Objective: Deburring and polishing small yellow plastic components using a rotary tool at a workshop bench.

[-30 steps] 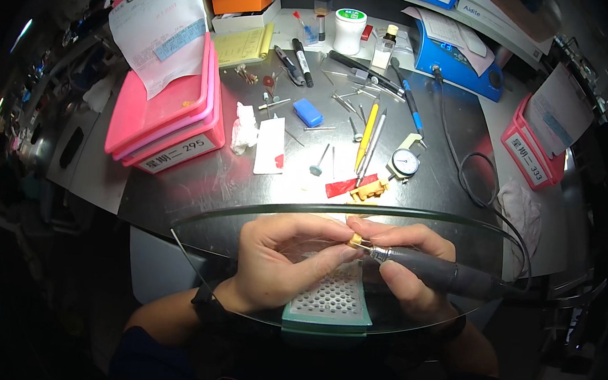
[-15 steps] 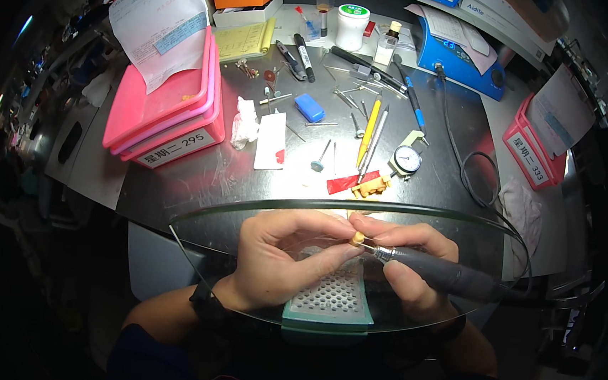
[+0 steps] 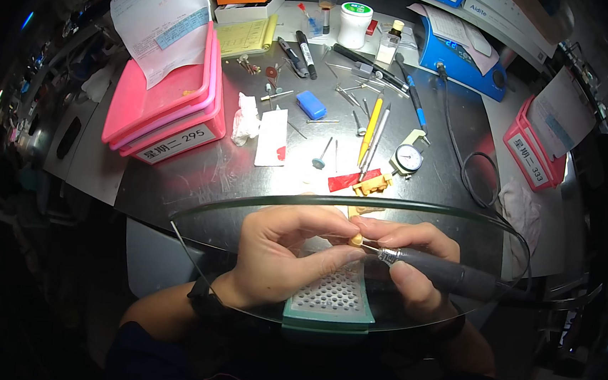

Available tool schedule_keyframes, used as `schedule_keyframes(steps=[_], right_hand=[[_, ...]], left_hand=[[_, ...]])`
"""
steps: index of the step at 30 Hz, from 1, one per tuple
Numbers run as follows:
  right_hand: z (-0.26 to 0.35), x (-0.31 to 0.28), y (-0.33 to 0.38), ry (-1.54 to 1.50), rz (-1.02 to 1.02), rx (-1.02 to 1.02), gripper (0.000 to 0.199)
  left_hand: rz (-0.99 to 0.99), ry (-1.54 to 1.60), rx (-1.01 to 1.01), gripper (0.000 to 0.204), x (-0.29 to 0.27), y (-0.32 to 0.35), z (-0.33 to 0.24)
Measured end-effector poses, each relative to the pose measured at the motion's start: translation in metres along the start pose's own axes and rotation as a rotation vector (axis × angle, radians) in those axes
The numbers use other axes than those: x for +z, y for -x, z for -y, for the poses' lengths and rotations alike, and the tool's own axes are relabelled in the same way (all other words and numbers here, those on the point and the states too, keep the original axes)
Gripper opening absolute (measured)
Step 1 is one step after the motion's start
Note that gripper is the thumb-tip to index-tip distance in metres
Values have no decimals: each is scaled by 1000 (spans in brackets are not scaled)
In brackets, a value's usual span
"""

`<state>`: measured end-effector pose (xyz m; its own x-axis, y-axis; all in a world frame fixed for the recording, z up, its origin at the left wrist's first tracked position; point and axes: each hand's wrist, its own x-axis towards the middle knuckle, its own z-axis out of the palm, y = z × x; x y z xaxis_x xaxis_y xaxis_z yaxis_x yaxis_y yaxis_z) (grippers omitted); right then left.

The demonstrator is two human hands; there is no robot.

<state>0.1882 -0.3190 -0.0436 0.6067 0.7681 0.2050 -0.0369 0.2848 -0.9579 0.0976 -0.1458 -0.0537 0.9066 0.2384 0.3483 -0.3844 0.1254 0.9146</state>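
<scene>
My left hand (image 3: 270, 255) pinches a small yellowish piece, which looks like a dental crown (image 3: 356, 241), between thumb and fingertips. In my right hand (image 3: 416, 283) is a dark rotary handpiece (image 3: 447, 270) with a metal collar, gripped like a pen. Its thin bit points left and meets the crown or lies right at it; contact is too small to make out. The fingertips of both hands come together around the piece. A curved transparent shield (image 3: 267, 201) lies between the view and my hands. Below them sits a perforated grille (image 3: 330, 292) with a green rim.
Just beyond the shield lie a tan dental model (image 3: 374, 185), red film (image 3: 342, 184) and a dial gauge (image 3: 407, 157). Pink trays (image 3: 167, 118) stand left, a blue control box (image 3: 464, 63) at back right, its cable (image 3: 453, 134) running toward me. Loose burs, pens and a blue block (image 3: 311, 105) are scattered mid-bench.
Both hands stay in nearly the same place. The crown appears slightly turned between the left fingertips, and the right thumb has shifted a little along the handpiece. The view has moved slightly.
</scene>
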Motion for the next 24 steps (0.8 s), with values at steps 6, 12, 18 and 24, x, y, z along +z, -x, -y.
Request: schedule_keyframes(steps=[6,12,18,24], right_hand=[[1,-4,-2,-59,74,-7,27],[4,1,0,33,5,32,26],[-3,-3,1,-38,62,-21,29],[-4,-5,1,-39,32,-4,26]], left_hand=[[-19,55,-75,24,-1,2,-1],[-37,35,-66,23,1,3,0],[-2,17,28,22,-2,3,3],[-4,-1,1,22,-2,2,3]])
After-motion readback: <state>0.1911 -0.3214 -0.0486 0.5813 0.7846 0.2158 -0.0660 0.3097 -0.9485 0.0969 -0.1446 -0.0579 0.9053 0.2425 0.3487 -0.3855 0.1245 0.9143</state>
